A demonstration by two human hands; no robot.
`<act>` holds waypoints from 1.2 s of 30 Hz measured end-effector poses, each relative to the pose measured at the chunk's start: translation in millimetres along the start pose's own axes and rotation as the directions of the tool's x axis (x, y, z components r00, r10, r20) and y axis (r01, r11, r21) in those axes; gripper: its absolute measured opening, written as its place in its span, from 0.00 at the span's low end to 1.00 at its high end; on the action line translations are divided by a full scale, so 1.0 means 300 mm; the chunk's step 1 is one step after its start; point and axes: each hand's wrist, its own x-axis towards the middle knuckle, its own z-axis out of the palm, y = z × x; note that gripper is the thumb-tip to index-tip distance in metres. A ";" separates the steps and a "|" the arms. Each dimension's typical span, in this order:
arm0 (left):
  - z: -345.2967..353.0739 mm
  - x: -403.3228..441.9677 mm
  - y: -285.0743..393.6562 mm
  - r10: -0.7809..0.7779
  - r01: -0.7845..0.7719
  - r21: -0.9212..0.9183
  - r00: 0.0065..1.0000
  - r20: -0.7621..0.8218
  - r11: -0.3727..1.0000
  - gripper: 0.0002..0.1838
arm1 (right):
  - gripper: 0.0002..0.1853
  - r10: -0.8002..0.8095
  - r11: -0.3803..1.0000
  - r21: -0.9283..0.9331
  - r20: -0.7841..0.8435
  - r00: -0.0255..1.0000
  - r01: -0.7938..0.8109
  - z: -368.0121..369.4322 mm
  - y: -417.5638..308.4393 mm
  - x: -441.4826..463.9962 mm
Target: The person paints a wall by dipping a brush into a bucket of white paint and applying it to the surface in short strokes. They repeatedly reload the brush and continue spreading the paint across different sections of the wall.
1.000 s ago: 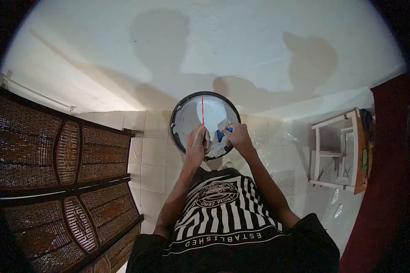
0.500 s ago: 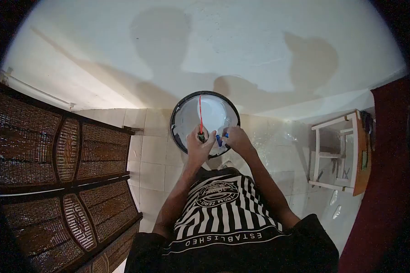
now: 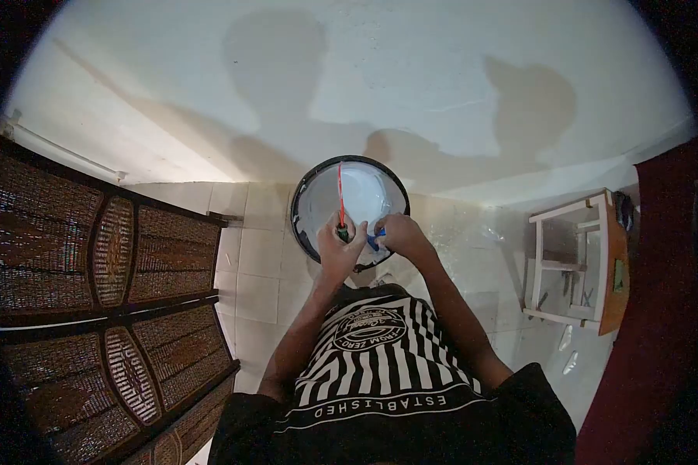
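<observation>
Left grip clamped on red tool; right grip pinches blue tool.
Red tool points 12 o'clock; likely light, stiff; best held by dark handle.

One wide head-worn view, steeply down over the shirt front to the black-rimmed bucket, pale wall ahead.

Slim red tool, dark-handled, in left hand, partly hidden blue object in right hand, black-rimmed bucket beneath
</observation>
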 end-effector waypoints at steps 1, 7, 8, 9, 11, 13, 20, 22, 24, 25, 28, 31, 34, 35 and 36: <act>0.000 0.000 -0.003 0.001 -0.001 -0.001 1.000 -0.001 1.000 0.15 | 0.09 -0.001 1.000 -0.016 0.006 1.000 0.002 0.003 0.004 0.004; -0.001 -0.006 -0.015 -0.010 0.010 0.000 0.999 0.034 1.000 0.15 | 0.10 -0.020 0.999 -0.026 0.012 1.000 0.020 0.035 0.039 0.024; -0.003 -0.006 -0.006 -0.012 0.011 0.012 0.999 0.035 1.000 0.15 | 0.10 0.004 0.999 -0.032 0.051 0.999 -0.003 0.028 0.033 0.024; -0.003 -0.005 -0.001 -0.013 0.012 0.023 0.999 0.035 1.000 0.15 | 0.10 0.005 0.999 -0.032 0.051 0.999 -0.003 0.027 0.034 0.024; -0.001 -0.006 -0.004 -0.020 0.019 0.014 0.999 0.039 1.000 0.15 | 0.09 -0.031 0.999 -0.025 0.030 0.999 0.032 0.025 0.035 0.024; -0.001 -0.009 -0.004 -0.027 0.027 0.006 0.999 0.042 1.000 0.15 | 0.10 -0.074 0.996 -0.048 0.013 0.997 0.075 0.061 0.071 0.042; 0.009 -0.014 -0.023 -0.013 0.015 -0.066 0.999 0.032 0.998 0.14 | 0.15 -0.203 0.978 -0.047 0.002 0.979 0.203 0.045 0.059 0.046; 0.014 -0.016 -0.030 -0.015 0.016 -0.129 1.000 0.010 0.992 0.15 | 0.14 -0.202 0.979 -0.032 0.025 0.979 0.203 0.052 0.073 0.053; 0.009 -0.012 -0.009 0.012 -0.012 -0.010 1.000 0.010 1.000 0.15 | 0.14 -0.201 0.979 -0.019 0.047 0.978 0.202 0.064 0.094 0.060; 0.007 -0.012 -0.006 0.011 -0.011 -0.011 1.000 0.010 1.000 0.15 | 0.13 -0.207 0.978 0.018 0.057 0.977 0.207 0.071 0.103 0.063; 0.006 -0.011 -0.004 -0.011 0.011 -0.021 1.000 0.010 1.000 0.15 | 0.13 -0.183 0.981 0.071 0.067 0.981 0.178 0.089 0.122 0.074; 0.000 -0.010 -0.016 -0.068 0.070 -0.044 0.996 0.051 0.997 0.15 | 0.13 -0.182 0.982 0.068 0.065 0.981 0.177 0.062 0.098 0.063; 0.001 -0.009 -0.021 -0.065 0.067 -0.043 0.997 0.051 0.997 0.14 | 0.12 -0.233 0.972 0.008 0.055 0.971 0.233 0.062 0.092 0.064; 0.002 -0.010 -0.022 -0.044 0.046 -0.053 0.998 0.049 0.998 0.14 | 0.10 -0.256 0.966 -0.031 0.052 0.965 0.258 0.059 0.083 0.064; 0.001 -0.010 -0.022 -0.021 0.024 -0.062 0.999 0.047 0.998 0.14 | 0.10 -0.257 0.965 -0.032 0.051 0.965 0.259 0.054 0.075 0.063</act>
